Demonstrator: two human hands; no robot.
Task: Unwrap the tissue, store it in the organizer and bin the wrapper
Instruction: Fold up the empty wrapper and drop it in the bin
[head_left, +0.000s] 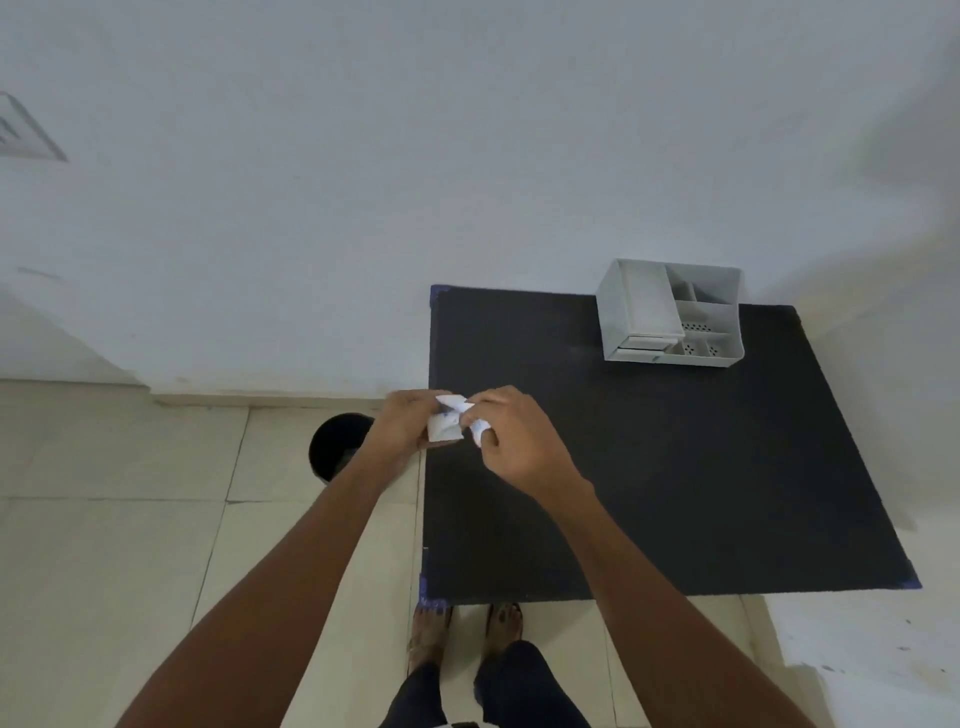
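Left hand (402, 428) grips a white tissue pack (445, 423) with unreadable blue print while right hand (511, 439) pinches its wrapper (480, 427).

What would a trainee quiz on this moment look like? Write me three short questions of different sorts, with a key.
1. True or false: the tissue packet lies on the black mat.
2. Which hand is nearer the black bin? A) left hand B) right hand
3. Fill in: the grey organizer stands at the mat's far ____ corner.

Key:
1. False; both hands hold it in the air, over the mat's left edge.
2. A
3. Right, close to the wall.
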